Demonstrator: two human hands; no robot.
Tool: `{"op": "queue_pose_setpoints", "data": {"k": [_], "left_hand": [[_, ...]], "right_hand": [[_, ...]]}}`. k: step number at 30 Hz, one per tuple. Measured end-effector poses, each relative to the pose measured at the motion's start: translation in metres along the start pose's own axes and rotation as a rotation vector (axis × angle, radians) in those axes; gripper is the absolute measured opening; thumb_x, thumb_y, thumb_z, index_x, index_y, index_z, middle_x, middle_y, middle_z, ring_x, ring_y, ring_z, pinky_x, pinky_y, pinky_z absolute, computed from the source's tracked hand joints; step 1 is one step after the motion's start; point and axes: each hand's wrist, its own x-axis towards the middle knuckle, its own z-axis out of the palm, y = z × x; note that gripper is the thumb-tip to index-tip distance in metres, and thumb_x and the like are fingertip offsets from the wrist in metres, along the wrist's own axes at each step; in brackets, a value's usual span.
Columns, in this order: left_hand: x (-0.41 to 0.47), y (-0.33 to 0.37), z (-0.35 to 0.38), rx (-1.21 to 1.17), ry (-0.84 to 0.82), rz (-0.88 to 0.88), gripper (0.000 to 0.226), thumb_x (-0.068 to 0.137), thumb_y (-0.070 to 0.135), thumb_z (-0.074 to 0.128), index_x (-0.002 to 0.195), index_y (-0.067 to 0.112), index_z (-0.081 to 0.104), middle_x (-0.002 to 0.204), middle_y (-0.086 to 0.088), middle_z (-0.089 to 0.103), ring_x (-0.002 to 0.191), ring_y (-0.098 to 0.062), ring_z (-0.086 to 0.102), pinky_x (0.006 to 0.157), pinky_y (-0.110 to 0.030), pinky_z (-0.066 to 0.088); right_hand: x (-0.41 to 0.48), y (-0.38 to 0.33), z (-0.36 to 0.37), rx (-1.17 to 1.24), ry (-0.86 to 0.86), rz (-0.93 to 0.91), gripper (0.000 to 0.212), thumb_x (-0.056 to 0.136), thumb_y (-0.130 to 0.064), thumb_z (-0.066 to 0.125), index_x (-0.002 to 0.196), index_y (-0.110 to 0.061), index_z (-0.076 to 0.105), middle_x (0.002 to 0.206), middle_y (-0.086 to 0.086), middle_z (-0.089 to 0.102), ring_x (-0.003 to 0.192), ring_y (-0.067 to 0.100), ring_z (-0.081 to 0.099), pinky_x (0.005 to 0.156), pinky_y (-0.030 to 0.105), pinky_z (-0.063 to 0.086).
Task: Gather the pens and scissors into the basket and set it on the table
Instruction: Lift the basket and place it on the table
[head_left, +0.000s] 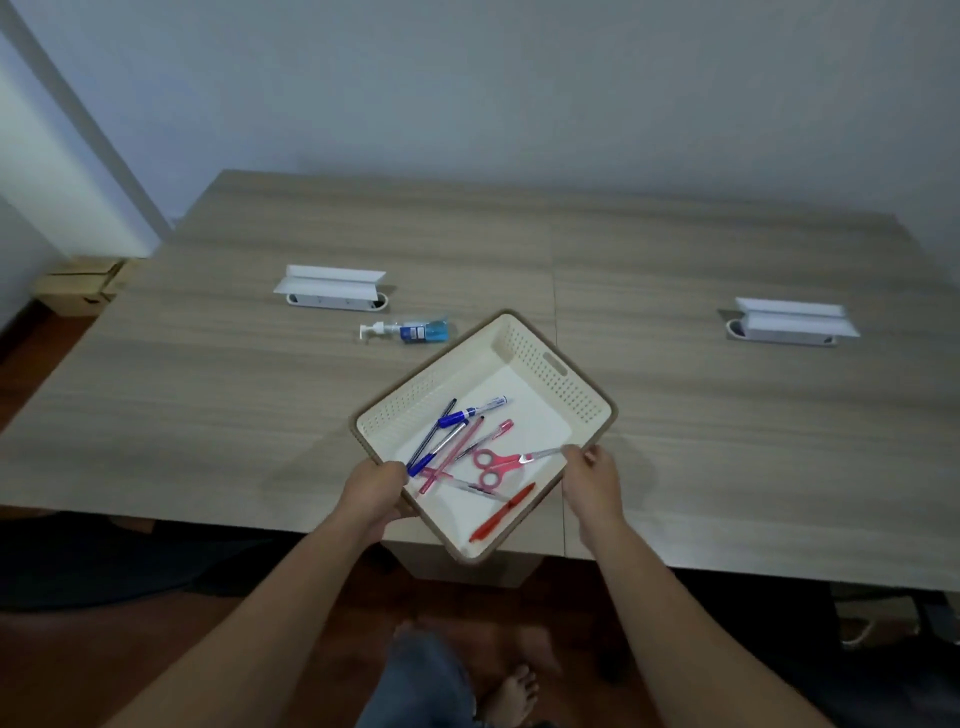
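I have both hands gripping the basket (550, 384) rim, left hand (375, 491), right hand (592, 475), over the surface (208, 395) edge; pens (457, 431) and scissors (498, 462) lie inside.

Cream perforated basket (558, 387) turned cornerwise over table edge, pens (457, 418), pink scissors (496, 465) inside

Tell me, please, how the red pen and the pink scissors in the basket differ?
The red pen is one slim straight body, lying alone by the near rim; the pink scissors have two loop handles and pale blades, and sit amid the other pens. The pen is deeper red, the scissors lighter pink. Both lie flat in the basket.
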Motion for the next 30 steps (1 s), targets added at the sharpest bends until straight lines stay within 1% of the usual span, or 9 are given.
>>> {"op": "queue_pose_setpoints", "data": {"k": [3, 5, 7, 9, 11, 13, 18, 25, 30], "left_hand": [[0.016, 0.022, -0.005, 0.071, -0.01, -0.009, 0.029, 0.088, -0.007, 0.048, 0.112, -0.001, 0.065, 0.096, -0.024, 0.076, 0.075, -0.036, 0.076, 0.062, -0.047, 0.066], [0.027, 0.035, -0.008, 0.124, 0.001, -0.005, 0.025, 0.09, -0.003, 0.053, 0.111, -0.001, 0.067, 0.082, -0.018, 0.077, 0.056, -0.026, 0.074, 0.058, -0.042, 0.064], [0.04, 0.046, -0.008, 0.151, 0.012, 0.015, 0.02, 0.094, 0.004, 0.058, 0.109, 0.001, 0.071, 0.068, -0.012, 0.078, 0.047, -0.02, 0.072, 0.056, -0.038, 0.063], [0.055, 0.056, -0.005, 0.15, 0.039, 0.032, 0.016, 0.098, 0.011, 0.062, 0.107, 0.003, 0.074, 0.073, -0.012, 0.081, 0.054, -0.023, 0.075, 0.054, -0.037, 0.062], [0.067, 0.065, -0.001, 0.145, 0.077, 0.056, 0.019, 0.1, 0.02, 0.068, 0.103, 0.003, 0.075, 0.082, -0.015, 0.08, 0.058, -0.026, 0.076, 0.053, -0.036, 0.063], [0.079, 0.074, 0.003, 0.184, 0.114, 0.082, 0.027, 0.1, 0.028, 0.073, 0.098, 0.001, 0.077, 0.081, -0.015, 0.08, 0.061, -0.028, 0.077, 0.056, -0.038, 0.064], [0.109, 0.105, 0.018, 0.316, 0.103, 0.129, 0.034, 0.097, 0.035, 0.077, 0.092, 0.001, 0.08, 0.069, -0.008, 0.081, 0.063, -0.026, 0.08, 0.057, -0.037, 0.067], [0.154, 0.152, 0.053, 0.336, -0.025, 0.142, 0.039, 0.09, 0.044, 0.082, 0.095, 0.005, 0.081, 0.088, -0.013, 0.085, 0.08, -0.031, 0.083, 0.077, -0.046, 0.069], [0.174, 0.17, 0.076, 0.268, -0.066, 0.143, 0.035, 0.103, 0.037, 0.067, 0.105, 0.004, 0.078, 0.095, -0.013, 0.085, 0.092, -0.032, 0.082, 0.085, -0.046, 0.066]], "right_hand": [[0.037, -0.031, -0.021, -0.213, 0.148, -0.066, 0.079, 0.091, -0.046, 0.072, 0.153, -0.007, 0.043, 0.149, 0.019, 0.056, 0.128, 0.036, 0.062, 0.107, 0.047, 0.053], [0.054, -0.048, -0.03, -0.373, 0.168, -0.088, 0.095, 0.089, -0.057, 0.074, 0.158, -0.005, 0.035, 0.156, 0.024, 0.043, 0.137, 0.042, 0.054, 0.115, 0.049, 0.047], [0.067, -0.064, -0.035, -0.467, 0.122, -0.16, 0.084, 0.09, -0.059, 0.073, 0.151, -0.007, 0.049, 0.15, 0.021, 0.052, 0.128, 0.037, 0.06, 0.109, 0.044, 0.05], [0.079, -0.08, -0.037, -0.535, 0.069, -0.233, 0.063, 0.092, -0.057, 0.071, 0.135, -0.011, 0.063, 0.133, 0.012, 0.07, 0.105, 0.026, 0.065, 0.09, 0.034, 0.05], [0.087, -0.091, -0.036, -0.599, 0.036, -0.277, 0.052, 0.095, -0.053, 0.069, 0.129, -0.013, 0.069, 0.123, 0.007, 0.075, 0.1, 0.025, 0.066, 0.083, 0.03, 0.045], [0.096, -0.099, -0.033, -0.645, 0.021, -0.322, 0.045, 0.097, -0.047, 0.068, 0.126, -0.013, 0.072, 0.121, 0.007, 0.077, 0.106, 0.028, 0.07, 0.083, 0.03, 0.047], [0.127, -0.113, -0.022, -0.713, 0.01, -0.348, 0.039, 0.101, -0.04, 0.064, 0.126, -0.011, 0.071, 0.115, 0.008, 0.076, 0.097, 0.026, 0.067, 0.08, 0.03, 0.045], [0.166, -0.11, -0.02, -0.638, 0.135, -0.243, 0.029, 0.107, -0.038, 0.054, 0.11, -0.012, 0.068, 0.1, 0.008, 0.076, 0.093, 0.029, 0.069, 0.081, 0.037, 0.051], [0.186, -0.11, -0.02, -0.538, 0.086, -0.157, 0.029, 0.107, -0.034, 0.056, 0.113, -0.01, 0.069, 0.105, 0.011, 0.076, 0.1, 0.035, 0.072, 0.095, 0.05, 0.058]]}}
